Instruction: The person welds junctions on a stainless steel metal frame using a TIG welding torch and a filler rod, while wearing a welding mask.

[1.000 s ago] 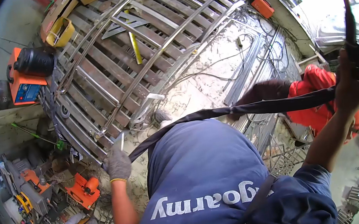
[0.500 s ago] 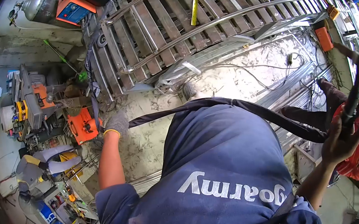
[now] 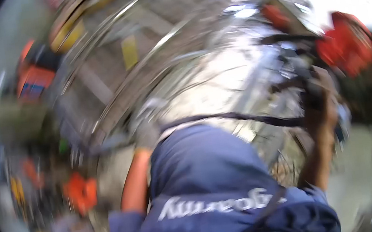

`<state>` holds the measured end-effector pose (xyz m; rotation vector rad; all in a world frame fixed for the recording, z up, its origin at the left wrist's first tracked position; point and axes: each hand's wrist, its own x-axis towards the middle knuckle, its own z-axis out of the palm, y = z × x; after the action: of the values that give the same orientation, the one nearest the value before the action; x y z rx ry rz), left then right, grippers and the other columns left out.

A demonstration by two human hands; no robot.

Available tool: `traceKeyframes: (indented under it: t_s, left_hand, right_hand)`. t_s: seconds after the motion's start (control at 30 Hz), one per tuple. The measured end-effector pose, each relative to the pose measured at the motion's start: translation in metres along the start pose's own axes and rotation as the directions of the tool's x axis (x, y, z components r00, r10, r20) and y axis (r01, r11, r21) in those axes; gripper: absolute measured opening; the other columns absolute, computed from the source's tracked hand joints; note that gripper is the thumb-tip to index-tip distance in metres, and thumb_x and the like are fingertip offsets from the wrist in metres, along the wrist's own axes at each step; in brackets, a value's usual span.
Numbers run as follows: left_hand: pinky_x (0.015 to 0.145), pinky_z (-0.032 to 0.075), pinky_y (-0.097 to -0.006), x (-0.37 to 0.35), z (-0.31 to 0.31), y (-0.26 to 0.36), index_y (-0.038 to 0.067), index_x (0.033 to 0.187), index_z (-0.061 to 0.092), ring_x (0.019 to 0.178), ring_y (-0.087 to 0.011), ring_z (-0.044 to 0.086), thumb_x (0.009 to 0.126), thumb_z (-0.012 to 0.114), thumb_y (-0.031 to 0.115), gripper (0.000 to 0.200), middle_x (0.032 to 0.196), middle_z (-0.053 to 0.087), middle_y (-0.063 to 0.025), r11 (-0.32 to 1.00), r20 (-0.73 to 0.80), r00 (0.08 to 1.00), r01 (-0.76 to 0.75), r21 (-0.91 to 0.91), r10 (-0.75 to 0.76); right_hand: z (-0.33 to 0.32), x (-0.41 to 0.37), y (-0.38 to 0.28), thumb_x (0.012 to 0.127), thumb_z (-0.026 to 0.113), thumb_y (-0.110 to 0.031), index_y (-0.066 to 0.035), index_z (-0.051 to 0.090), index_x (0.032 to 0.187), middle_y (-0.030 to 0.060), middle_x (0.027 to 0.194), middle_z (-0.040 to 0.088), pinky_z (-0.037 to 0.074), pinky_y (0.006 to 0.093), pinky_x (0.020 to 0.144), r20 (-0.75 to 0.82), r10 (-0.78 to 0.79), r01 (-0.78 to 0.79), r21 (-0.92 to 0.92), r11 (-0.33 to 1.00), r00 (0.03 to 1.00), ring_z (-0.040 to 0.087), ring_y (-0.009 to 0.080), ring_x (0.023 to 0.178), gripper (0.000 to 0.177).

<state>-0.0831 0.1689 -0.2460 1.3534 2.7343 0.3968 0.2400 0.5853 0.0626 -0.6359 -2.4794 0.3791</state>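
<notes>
Across my chest, the black strap (image 3: 242, 118) stays stretched from my gloved left hand (image 3: 146, 133), its grip blurred beyond telling, to my right hand (image 3: 319, 108), now lowered and clenched around its far end.

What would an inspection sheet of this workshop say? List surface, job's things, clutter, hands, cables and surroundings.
Surface: pale sandy floor, badly blurred.
Job's things: dark strap stretched across the blue shirt, between both hands.
Clutter: metal grille lying on the floor; orange machine; orange tool.
Hands: left hand, gloved, at the strap's end, grip too blurred to tell; right hand, bare, closed on the strap.
Cables: thin lines on the floor, too blurred to tell.
Surroundings: person in red at the right.
</notes>
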Motion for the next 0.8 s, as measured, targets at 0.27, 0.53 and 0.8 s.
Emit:
traceKeyframes:
  t_s: [0.27,0.53,0.8]
  left_hand:
    - [0.097,0.052,-0.0485,0.042,-0.003,0.015,-0.002,0.103,0.074,0.103,-0.0432,0.066,0.094,0.072,0.014,0.018,0.101,0.068,-0.0222,0.968,0.077,0.997,0.009,-0.249,0.011]
    - [0.085,0.055,-0.0423,0.093,-0.037,0.088,-0.002,0.102,0.075,0.088,-0.0310,0.069,0.098,0.076,0.017,0.020,0.094,0.074,-0.0170,0.854,0.137,0.989,0.118,-0.507,-0.055]
    - [0.068,0.055,-0.0362,0.127,-0.008,0.135,-0.001,0.102,0.074,0.074,-0.0186,0.068,0.102,0.073,0.020,0.021,0.082,0.072,-0.0098,0.784,0.295,0.953,0.133,-0.607,0.067]
  right_hand:
    - [-0.024,-0.039,-0.030,0.101,0.072,-0.028,-0.014,0.044,0.164,0.0104,0.086,0.068,0.054,0.0460,0.054,0.121,0.020,-0.010,-0.084,0.996,0.992,0.069,0.0330,0.064,0.070]
    - [-0.030,-0.116,0.002,0.103,0.068,-0.023,-0.016,0.032,0.170,0.0181,0.091,0.071,0.057,0.0518,0.063,0.192,0.273,-0.268,-0.055,0.962,0.943,0.073,0.0392,0.074,0.077]
    - [0.032,-0.178,0.001,0.100,0.071,-0.022,-0.011,0.029,0.169,0.0238,0.099,0.071,0.058,0.0571,0.070,0.105,0.549,-0.558,0.084,0.826,0.829,0.073,0.0471,0.080,0.082]
